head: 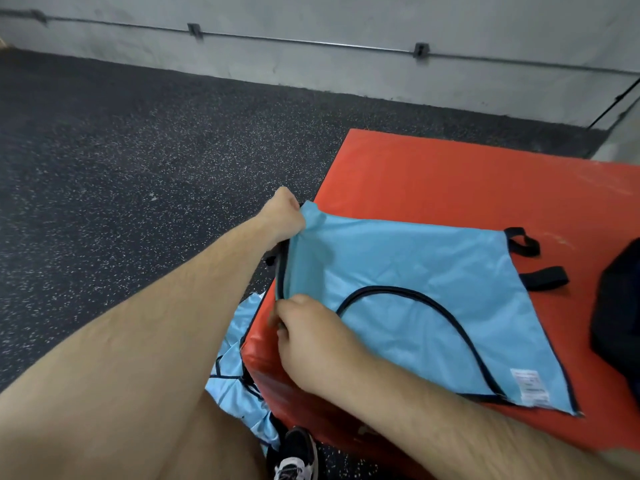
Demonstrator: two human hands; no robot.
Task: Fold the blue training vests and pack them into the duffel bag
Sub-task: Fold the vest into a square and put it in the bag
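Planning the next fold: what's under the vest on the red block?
The vest lies spread on the red block, bare beyond its far and right edges. Anything between cloth and block is covered.

This is a gym or sports training room. The floor (138, 150) is black rubber flecked with white. On the right stands a red padded vinyl block (450, 181), probably a soft jump box, with a blue training vest (415, 268) spread on it. The far wall (346, 19) is bare grey concrete with a metal conduit (311, 42) clamped along it.
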